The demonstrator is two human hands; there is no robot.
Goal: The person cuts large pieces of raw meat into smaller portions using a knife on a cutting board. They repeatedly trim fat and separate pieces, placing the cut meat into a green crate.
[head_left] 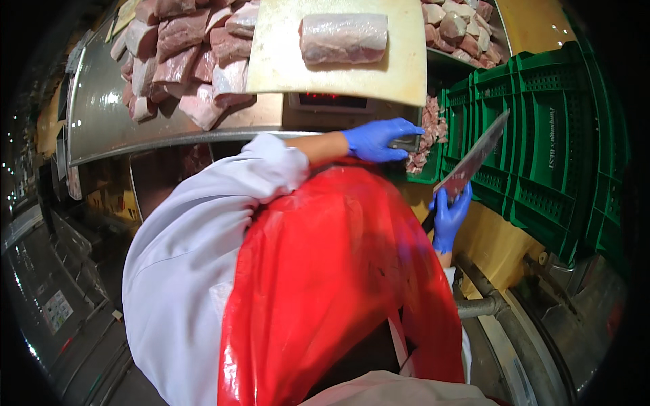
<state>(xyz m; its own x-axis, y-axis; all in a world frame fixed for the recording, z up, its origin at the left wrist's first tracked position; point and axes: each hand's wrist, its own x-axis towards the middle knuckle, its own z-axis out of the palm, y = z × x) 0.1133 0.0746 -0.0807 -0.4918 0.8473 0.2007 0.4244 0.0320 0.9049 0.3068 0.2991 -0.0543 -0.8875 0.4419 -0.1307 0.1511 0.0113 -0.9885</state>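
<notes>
My left hand (378, 141), in a blue glove, reaches right past the table's front edge. Its thumb and fingers close around a grey, flat-edged thing (409, 143) I cannot make out. Just beyond lie small pink meat pieces (432, 132) in a green crate. In my right hand (449, 218), also gloved in blue, is a large knife (472, 155). Its long, smeared blade points up and right, away from me, above the stacked green crates. A trimmed block of pale pink meat (344, 38) lies on the white cutting board (284, 76), touched by neither hand.
Many meat chunks (177, 57) are piled on the steel table (101, 128) to the left. More cut meat (460, 27) fills a tray at the far right. Green plastic crates (535, 142) stand at the right, above metal pipes (497, 308). A lit red display (326, 99) sits under the board.
</notes>
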